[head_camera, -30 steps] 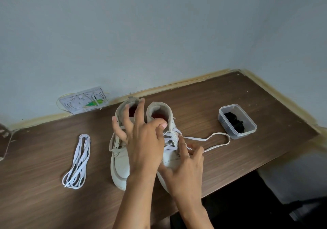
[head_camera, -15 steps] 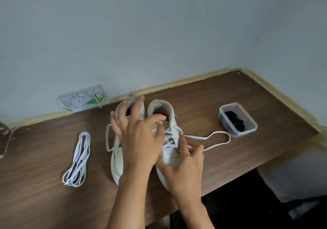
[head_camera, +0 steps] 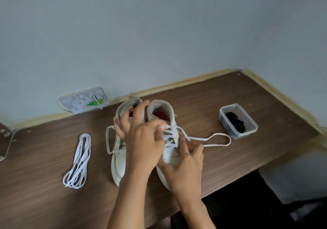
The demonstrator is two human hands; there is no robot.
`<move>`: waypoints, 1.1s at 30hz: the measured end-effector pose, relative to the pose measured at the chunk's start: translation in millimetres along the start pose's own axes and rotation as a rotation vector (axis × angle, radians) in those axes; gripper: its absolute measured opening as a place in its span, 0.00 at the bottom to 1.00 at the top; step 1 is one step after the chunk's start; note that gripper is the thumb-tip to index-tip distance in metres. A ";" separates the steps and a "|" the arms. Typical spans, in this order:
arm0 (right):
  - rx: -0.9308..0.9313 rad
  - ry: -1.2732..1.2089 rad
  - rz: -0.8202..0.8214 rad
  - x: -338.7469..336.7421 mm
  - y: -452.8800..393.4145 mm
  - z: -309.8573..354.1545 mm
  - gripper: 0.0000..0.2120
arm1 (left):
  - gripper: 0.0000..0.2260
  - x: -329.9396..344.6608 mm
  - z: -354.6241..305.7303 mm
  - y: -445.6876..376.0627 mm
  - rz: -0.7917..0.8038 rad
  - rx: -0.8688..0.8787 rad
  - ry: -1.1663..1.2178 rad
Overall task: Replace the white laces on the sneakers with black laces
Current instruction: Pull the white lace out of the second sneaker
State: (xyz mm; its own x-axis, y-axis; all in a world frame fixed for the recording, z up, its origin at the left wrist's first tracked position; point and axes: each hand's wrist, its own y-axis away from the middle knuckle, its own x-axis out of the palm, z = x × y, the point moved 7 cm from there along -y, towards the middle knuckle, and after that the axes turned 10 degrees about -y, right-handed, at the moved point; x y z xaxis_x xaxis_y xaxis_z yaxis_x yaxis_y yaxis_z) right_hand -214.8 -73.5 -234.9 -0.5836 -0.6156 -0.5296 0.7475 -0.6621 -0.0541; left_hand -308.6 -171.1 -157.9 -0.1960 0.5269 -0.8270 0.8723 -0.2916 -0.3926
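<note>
Right sneaker (head_camera: 169, 151): toe near, collar far. Left hand (head_camera: 143, 140) pinches white lace (head_camera: 208, 138) at upper eyelets; right hand (head_camera: 184, 161) steadies vamp, fingers relaxed; loose lace trails right.

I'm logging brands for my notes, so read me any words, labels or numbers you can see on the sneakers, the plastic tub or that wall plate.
None can be read.
Sneakers: no visible brand or print.
Plastic tub: no label shows.
Wall plate: raised marks, too blurred to read.
</note>
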 end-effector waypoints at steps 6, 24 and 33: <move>0.024 0.026 0.025 1.4 -3.0 -3.6 0.47 | 0.12 -25.4 40.8 2.6 -0.191 -0.280 0.227; -0.012 0.006 -0.013 -0.2 -2.4 1.0 0.47 | 0.09 13.1 -8.1 4.9 -0.033 -0.004 -0.147; 0.021 0.027 0.011 2.5 -3.9 -3.3 0.46 | 0.07 -46.4 21.0 11.6 -0.522 -0.297 0.100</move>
State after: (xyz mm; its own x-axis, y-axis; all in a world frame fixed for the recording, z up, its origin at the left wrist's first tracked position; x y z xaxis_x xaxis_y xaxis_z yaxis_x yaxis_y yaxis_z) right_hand -218.2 -71.0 -238.8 -0.5663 -0.6116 -0.5524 0.7469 -0.6643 -0.0302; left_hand -298.8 -215.7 -132.5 -0.6009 0.6171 -0.5081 0.7630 0.2532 -0.5948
